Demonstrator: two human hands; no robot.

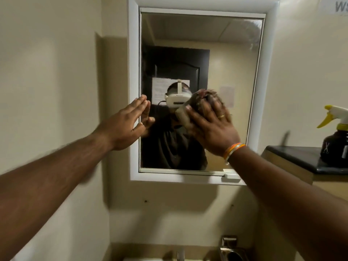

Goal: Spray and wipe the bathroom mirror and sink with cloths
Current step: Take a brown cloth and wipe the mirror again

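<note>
A white-framed mirror (216, 53) hangs on the cream wall straight ahead. My right hand (212, 127) presses a beige and grey cloth (183, 114) flat against the glass near the mirror's middle; the cloth and fingers are blurred. My left hand (126, 125) rests flat and spread on the mirror's left frame edge, holding nothing. A dark spray bottle (334, 146) with a yellow and white trigger stands on a black-topped ledge at the right. A corner of the sink (143, 259) and the tap (180, 255) show at the bottom edge.
The black-topped ledge (293, 157) juts out at the right beside the mirror. A metal holder (230, 250) is fixed to the wall low down, right of the tap. The left wall runs close along my left arm.
</note>
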